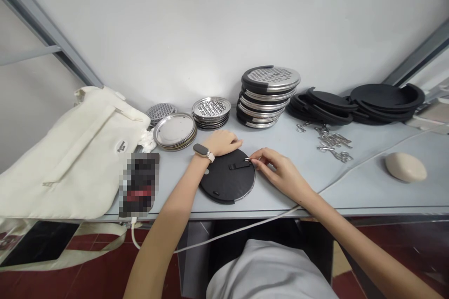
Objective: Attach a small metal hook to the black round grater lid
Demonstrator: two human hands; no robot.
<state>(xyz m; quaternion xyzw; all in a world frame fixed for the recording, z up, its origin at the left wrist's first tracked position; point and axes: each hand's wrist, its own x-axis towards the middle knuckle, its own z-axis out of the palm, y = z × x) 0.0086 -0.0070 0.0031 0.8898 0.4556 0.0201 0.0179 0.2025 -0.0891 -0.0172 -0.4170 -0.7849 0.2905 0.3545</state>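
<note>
A round black disc lies flat on the grey table in front of me. My left hand rests on its far edge, fingers curled down against it, with a band on the wrist. My right hand is at the disc's right rim. Its fingertips pinch a small metal clip against the edge, close to a small black tab on the disc.
Along the wall stand a stack of steel plates, perforated steel discs, a tall pile of assembled discs and black rings. Loose metal clips lie right of centre. A cream bag, a beige oval object and a cable are also here.
</note>
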